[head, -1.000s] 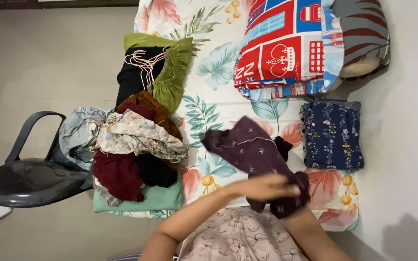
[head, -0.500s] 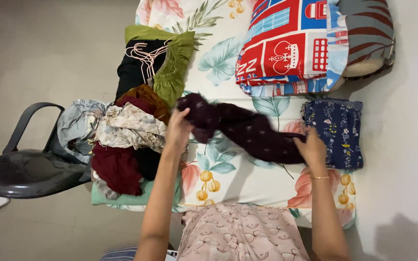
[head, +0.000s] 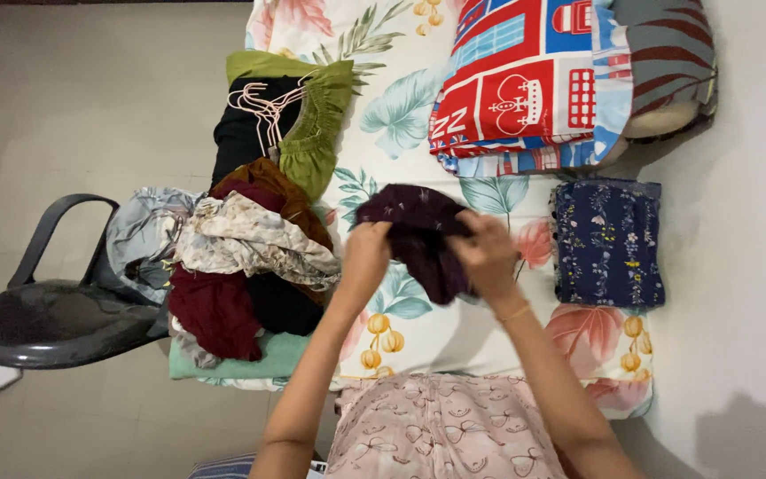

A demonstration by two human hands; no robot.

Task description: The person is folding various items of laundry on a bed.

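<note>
At the bottom of the frame, the person's lap in pale pink printed cloth (head: 441, 430) fills the near edge, and both forearms reach up from it over the bed (head: 418, 341) with its leaf-and-flower sheet. Just past mid-frame the left hand (head: 367, 251) and right hand (head: 487, 251) are both closed on a dark maroon garment (head: 418, 229), drawn together with it bunched between them above the sheet, so it looks partway through being folded, not yet flat or laid down. To the right of centre one dark blue floral piece (head: 609, 244) already lies folded square on the bed, the only finished item visible. At left of centre a loose heap of clothes (head: 241, 266) in cream, dark red, brown and mint appears unsorted and makes up the bulk of what is left, spilling toward a grey plastic chair (head: 42, 315) at the far left. Further up, a black and a green garment (head: 312, 124) lie with pink hangers (head: 268, 111) on them. In the upper right sit a red and blue printed blanket (head: 525, 84) and a pillow (head: 671, 66).
</note>
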